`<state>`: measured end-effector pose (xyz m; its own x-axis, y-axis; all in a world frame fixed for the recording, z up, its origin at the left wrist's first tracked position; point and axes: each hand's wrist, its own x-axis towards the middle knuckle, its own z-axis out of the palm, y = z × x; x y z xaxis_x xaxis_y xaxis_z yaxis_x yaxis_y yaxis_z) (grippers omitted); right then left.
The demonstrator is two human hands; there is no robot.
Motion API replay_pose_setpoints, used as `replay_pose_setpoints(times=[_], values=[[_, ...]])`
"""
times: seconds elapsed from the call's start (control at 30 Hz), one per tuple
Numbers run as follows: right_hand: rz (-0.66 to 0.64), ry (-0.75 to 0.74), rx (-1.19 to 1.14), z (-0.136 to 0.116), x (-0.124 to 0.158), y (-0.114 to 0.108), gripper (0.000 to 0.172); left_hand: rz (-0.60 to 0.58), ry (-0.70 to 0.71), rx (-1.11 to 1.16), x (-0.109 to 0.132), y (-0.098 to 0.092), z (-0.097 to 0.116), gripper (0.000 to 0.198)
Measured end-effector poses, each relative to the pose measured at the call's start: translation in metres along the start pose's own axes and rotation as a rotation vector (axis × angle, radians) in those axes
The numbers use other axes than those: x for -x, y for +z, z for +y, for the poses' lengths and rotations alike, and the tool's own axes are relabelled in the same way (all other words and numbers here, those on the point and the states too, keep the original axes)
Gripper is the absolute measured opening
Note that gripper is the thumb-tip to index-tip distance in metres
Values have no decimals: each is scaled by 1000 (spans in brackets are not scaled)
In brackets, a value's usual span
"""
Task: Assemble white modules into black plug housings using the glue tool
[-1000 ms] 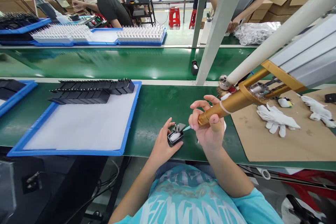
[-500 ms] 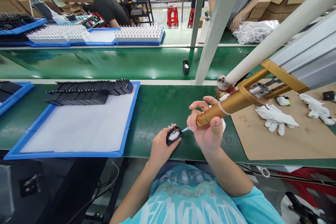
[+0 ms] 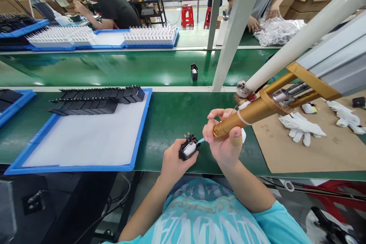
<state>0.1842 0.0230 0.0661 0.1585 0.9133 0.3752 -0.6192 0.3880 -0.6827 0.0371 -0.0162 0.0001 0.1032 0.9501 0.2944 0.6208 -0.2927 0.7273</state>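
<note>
- While the left hand (image 3: 173, 160) pinches a small black case (image 3: 182, 155) between thumb and fingers, the right hand (image 3: 224, 143) grips a gold tool (image 3: 253, 111) around its lower end.
- The case sits over the near part of the green bench (image 3: 177, 114), in front of the person; whether it rests on the bench or is lifted cannot be told. It is tilted, its opening facing up, with a white part (image 3: 189, 149) inside and prongs (image 3: 188, 135) at its 12 o'clock edge.
- The left thumb lies along the case's near side; the fingers, partly hidden, are behind its 10 o'clock side.
- The right hand is at 3 o'clock from the case, its thumb and index finger closed on opposite sides of the tool.
- The tool's thin blue tip (image 3: 201, 140) points at the case's 2 o'clock edge; contact there is too small to tell.
- At 9 o'clock from the case is a blue-rimmed tray (image 3: 140, 127) with a white liner; black cases (image 3: 98, 106) stand in two rows along its far side.
- At 12 o'clock, on the belt (image 3: 137, 68), stands another open case (image 3: 194, 73).
- At 3 o'clock, beyond the right hand, white gloves (image 3: 301, 126) lie on cardboard (image 3: 323, 156).
- At 1 o'clock, across the belt, a co-worker's hands (image 3: 253, 24) are at a clear bag (image 3: 277, 32).
- At 11 o'clock, another co-worker (image 3: 117, 4) sits behind trays of white parts (image 3: 150, 36).
</note>
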Motion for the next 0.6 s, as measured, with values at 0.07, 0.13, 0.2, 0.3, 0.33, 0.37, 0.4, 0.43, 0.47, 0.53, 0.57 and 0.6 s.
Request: replay_pose_setpoints(times=[0.07,0.13,0.2,0.3,0.33,0.37,0.4,0.43,0.47,0.53,0.57,0.6], values=[[6,4,-17,0,0,1,30,0,-5,4,0,0,0,27],[22,10,-17,0,-1,2,37,-1,-17,12,0,0,0,27],[35,15,-12,-1,-1,4,43,-14,-34,21,0,1,-1,27],[33,25,-17,0,0,6,46,-32,-55,20,-1,5,-3,28],[29,29,-18,0,0,7,47,-34,-60,19,-2,6,-3,28],[26,33,-18,0,0,8,47,-32,-62,19,-2,7,-3,29],[24,36,-18,1,0,9,48,-29,-64,21,-3,9,-3,29],[22,38,-19,1,0,11,48,-25,-64,24,-4,10,-2,28],[19,40,-23,1,0,13,47,-22,-60,28,-5,11,-1,27],[8,44,-43,2,1,16,46,-14,-41,39,-7,12,3,25],[-1,44,-59,2,1,17,45,-10,-28,47,-8,13,5,24],[-13,46,-75,2,1,19,44,-5,-15,57,-8,13,7,24]])
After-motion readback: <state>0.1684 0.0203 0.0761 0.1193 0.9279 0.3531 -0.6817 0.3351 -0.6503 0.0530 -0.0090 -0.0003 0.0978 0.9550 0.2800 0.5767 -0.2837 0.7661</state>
